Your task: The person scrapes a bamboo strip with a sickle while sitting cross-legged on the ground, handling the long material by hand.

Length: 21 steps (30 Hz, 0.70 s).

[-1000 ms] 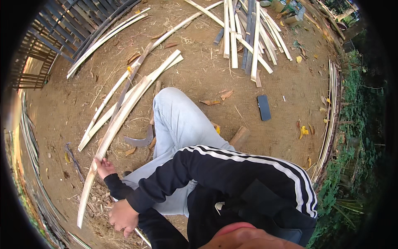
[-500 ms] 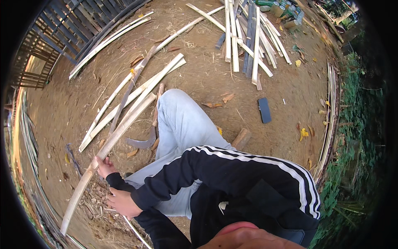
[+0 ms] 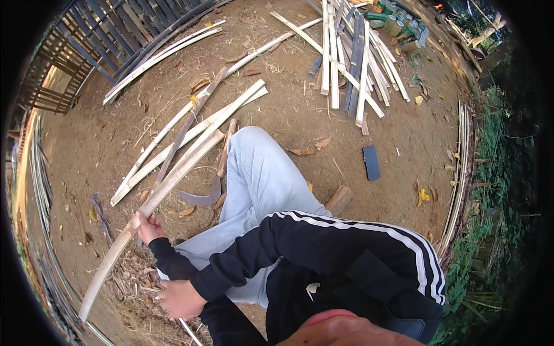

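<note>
1. The left hand (image 3: 149, 226) is closed around a long pale bamboo strip (image 3: 154, 199), gripping it partway along, nearer its near end than its far one.
2. The right hand (image 3: 180, 298) is curled with the fingers folded in, at the near left, beside the left forearm; a thin pale stick (image 3: 189, 331) runs out from under it toward the near edge, but whether the hand grips it cannot be told.
3. The bamboo strip runs from the near left corner, past the left hand, up and to the right, ending just beside the bent knee in pale blue trousers (image 3: 259, 173).
4. Under and around both hands lies a heap of dry shavings (image 3: 130, 282) on the dirt ground (image 3: 92, 144).
5. Just right of the left hand, a curved sickle blade (image 3: 202, 198) lies on the ground, touching the trouser leg.
6. Farther out on the left, several more split bamboo strips (image 3: 190, 121) lie roughly side by side.
7. To the right of the knee lie a short wooden block (image 3: 339, 199) and, farther off, a dark flat phone (image 3: 371, 162).
8. At the far side sits a pile of cut slats (image 3: 346, 57), with green bottles (image 3: 398, 23) beyond it.
9. A dark slatted fence (image 3: 98, 40) stands at the far left.
</note>
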Available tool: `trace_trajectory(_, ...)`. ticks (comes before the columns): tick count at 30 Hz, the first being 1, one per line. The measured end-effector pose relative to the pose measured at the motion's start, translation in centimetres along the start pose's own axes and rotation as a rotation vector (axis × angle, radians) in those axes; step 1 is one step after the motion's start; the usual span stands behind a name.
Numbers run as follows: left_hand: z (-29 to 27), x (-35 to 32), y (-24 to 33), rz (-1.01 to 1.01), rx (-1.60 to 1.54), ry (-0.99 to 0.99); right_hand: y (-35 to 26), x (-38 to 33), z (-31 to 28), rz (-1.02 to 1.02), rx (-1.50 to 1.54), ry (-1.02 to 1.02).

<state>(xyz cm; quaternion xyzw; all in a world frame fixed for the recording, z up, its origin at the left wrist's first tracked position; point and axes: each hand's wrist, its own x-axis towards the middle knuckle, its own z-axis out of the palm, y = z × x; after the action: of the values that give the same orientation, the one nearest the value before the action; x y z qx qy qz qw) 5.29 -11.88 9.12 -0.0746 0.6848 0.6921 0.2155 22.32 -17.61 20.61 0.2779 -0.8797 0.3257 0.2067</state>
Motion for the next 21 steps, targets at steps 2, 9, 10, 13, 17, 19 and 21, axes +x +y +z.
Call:
trace_trajectory(2,0.7,-0.4,-0.2,-0.004,-0.004,-0.026,2.2,-0.6,0.8,0.095,-0.144,0.167)
trace_trajectory(9,1.5,-1.0,-0.4,0.020,0.035,-0.038,3.7,-0.7,1.6,0.203,-0.045,-0.288)
trace_trajectory(10,1.0,-1.4,-0.2,0.027,0.023,-0.053,2.1,0.0,0.2,0.120,0.123,-0.459)
trace_trajectory(13,2.1,-1.9,-0.6,0.007,0.035,-0.084,-1.4,2.6,-3.5,-0.258,0.701,-0.973)
trace_trajectory(17,1.0,-1.9,-0.3,-0.021,0.061,0.002,0.0,1.5,-6.6,0.075,1.509,-0.768)
trace_trajectory(19,-0.1,-1.2,-0.1,-0.020,0.051,-0.035,4.4,1.5,-5.8,0.258,0.590,-0.624)
trace_trajectory(21,2.6,-1.1,-1.5,-0.013,0.096,-0.039,7.5,-2.0,-4.5,0.513,0.291,-0.078)
